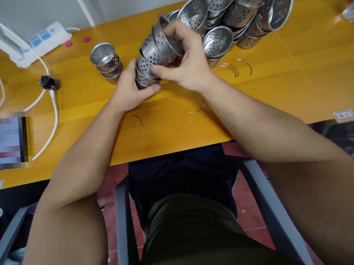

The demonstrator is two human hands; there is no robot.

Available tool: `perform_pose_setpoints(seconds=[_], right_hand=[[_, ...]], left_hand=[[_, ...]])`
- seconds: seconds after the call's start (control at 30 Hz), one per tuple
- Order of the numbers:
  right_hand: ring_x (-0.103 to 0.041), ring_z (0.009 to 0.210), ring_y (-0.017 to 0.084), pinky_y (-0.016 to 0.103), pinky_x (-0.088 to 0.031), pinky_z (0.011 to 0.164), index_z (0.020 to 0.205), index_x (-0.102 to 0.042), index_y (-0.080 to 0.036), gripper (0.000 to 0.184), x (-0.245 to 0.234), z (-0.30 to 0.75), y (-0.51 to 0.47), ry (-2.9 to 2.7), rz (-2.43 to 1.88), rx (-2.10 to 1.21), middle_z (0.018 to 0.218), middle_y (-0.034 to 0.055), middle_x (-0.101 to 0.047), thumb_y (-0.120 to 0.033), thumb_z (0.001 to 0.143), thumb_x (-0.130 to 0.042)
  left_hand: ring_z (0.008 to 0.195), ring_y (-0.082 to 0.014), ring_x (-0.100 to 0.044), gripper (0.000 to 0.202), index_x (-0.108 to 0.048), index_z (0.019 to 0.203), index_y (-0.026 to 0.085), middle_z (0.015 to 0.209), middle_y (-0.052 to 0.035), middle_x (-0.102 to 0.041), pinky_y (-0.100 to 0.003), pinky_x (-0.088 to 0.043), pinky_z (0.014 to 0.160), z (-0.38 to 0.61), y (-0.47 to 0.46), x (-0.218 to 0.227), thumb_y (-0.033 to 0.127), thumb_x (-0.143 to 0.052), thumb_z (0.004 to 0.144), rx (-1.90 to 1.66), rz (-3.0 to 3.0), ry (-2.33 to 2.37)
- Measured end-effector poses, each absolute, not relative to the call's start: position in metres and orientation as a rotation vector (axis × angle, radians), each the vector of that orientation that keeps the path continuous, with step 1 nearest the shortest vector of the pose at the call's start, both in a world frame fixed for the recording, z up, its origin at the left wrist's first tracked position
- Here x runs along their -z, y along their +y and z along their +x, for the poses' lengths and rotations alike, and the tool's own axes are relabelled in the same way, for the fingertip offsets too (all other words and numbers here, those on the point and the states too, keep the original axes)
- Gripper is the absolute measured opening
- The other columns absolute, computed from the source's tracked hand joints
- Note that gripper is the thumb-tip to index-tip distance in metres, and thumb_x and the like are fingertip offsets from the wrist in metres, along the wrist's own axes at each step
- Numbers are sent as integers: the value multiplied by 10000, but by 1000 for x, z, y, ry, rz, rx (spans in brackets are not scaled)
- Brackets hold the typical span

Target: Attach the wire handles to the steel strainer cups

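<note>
A tilted stack of perforated metal cups (150, 53) is between my hands above the table. My left hand (130, 89) wraps round the lower end of the stack, thumb across its front. My right hand (190, 59) grips the upper end, with fingers reaching over the rim of the top cup (164, 42) and the thumb against the side of the stack. A short nested stack of the same cups (105, 60) stands left of my left hand. Behind and right of my right hand is a large cluster of stacked cups (238, 15), some tipped sideways.
Thin curved wires (141, 125) lie at several spots on the yellow table (271, 89). A white power strip (42, 43) with cables, a black plug (48, 82) and a blurred phone-like object (8, 140) are at left. Crinkled clear plastic (353, 11) lies far right.
</note>
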State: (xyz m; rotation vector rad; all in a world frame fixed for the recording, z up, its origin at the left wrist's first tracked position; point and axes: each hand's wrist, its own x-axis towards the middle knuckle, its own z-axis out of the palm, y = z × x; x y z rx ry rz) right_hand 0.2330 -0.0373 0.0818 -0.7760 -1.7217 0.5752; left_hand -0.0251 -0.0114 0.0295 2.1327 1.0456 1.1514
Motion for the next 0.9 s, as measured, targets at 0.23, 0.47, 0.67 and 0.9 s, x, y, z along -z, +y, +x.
perform_pose_setpoints(seconds=[0.23,0.47,0.67,0.9], right_hand=[[-616,996,327,522,-552,1048,957,-602,-339,705,-83,258,-19,-1687,-543,-467,1033,42,-716,-871,724,-1001],[-687,1236,420,602,-569,1153,1100,-846,-320,493,-88,284,-30,-2038,-537,-390,1246,109,-750,-538,733,-1092],[-667,1330,472,704,-571,1273,1116,-810,-411,532,-79,273,-37,-2067,-712,-447,1362,75,-744,-515,672,-1084],[-652,1366,503,730,-612,1208,1066,-768,-414,540,-69,257,-41,-1950,-861,-492,1352,72,-769,-596,705,-1125]], left_hand=[[1400,-520,-751,732,-780,1330,393,1378,-104,-826,-748,-612,1243,-33,-20,-39,775,-1078,783,-1140,2159,1089],[1507,-352,-509,1283,-456,1666,313,1670,-51,-641,-624,-421,1366,-68,49,21,1109,-1009,826,-1273,2166,1031],[1582,-370,-473,1206,-429,1693,384,1716,-44,-606,-597,-374,1430,-79,72,34,963,-1061,845,-1315,2239,1049],[1907,-383,-324,814,-500,1770,528,1930,-19,-543,-727,-324,1585,-49,-20,-56,569,-941,1087,-1236,2456,1024]])
